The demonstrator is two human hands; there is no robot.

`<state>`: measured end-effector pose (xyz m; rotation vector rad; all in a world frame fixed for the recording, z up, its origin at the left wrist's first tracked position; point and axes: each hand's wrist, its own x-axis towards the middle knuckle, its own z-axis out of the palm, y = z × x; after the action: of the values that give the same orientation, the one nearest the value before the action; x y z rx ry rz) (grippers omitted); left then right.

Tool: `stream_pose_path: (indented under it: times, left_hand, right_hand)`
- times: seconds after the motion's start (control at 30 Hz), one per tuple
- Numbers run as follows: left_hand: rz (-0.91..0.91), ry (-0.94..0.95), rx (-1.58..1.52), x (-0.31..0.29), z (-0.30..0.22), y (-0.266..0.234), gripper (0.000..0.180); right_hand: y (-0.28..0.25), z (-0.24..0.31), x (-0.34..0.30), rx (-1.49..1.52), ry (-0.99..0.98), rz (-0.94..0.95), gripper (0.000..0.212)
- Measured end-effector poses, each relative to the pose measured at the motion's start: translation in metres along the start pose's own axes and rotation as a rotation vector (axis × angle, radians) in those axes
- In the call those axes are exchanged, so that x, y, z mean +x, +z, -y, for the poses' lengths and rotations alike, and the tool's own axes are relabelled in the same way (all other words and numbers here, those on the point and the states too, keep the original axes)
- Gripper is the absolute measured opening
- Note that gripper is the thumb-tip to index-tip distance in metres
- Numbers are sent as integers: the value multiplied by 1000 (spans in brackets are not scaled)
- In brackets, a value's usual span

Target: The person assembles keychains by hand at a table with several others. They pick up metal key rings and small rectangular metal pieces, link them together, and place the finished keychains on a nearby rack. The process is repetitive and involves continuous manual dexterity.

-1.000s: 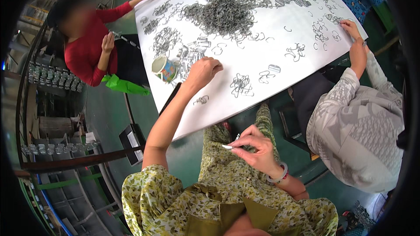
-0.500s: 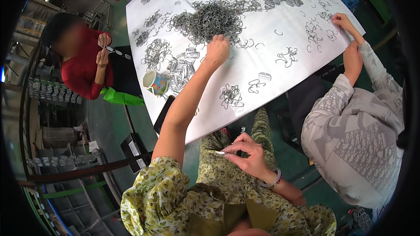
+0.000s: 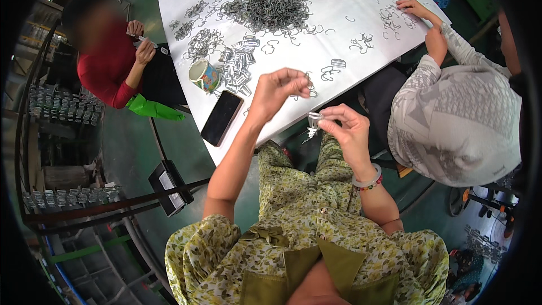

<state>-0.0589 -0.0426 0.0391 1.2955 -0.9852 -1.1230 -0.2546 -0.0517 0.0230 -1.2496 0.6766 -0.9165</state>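
My right hand (image 3: 349, 133) pinches the top of a short strand of silvery oval links (image 3: 314, 120), which hangs in front of the table's near edge. To its left and slightly higher, my left hand (image 3: 280, 93) is closed with thumb and fingertips together. Whatever sits between those fingertips is too small to make out. Just past them, a small cluster of wire hooks (image 3: 311, 91) lies on the white tabletop (image 3: 271, 130), partly hidden by the hand. Farther off rises a large grey heap of wire hooks (image 3: 278, 10).
A dark phone (image 3: 222, 117) and a patterned cup (image 3: 204, 74) stand at the table's left edge beside flat oval metal pieces (image 3: 237, 68). Co-workers sit left, in a red top (image 3: 101, 65), and right, in a grey patterned top (image 3: 457, 124). A black stand (image 3: 171, 187) is lower left.
My left hand has drawn back from the hook heap toward me. My right hand has risen forward and right with the links, so the hands are closer together. The phone is uncovered.
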Motion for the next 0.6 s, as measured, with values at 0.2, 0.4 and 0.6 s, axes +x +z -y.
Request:
stream_pose_path:
  times: [0.2,0.4,0.6]
  left_hand:
    - [68,265,73,-54,-8,26,8]
    - [-61,538,489,-59,-15,45,12]
    - [-129,779,505,-37,-35,70,15]
  right_hand:
    - [0,2,-9,154,14,-126,15]
    - [2,18,-16,109,-98,-200,15]
    - [-5,44,-12,-43,-255,-300,18]
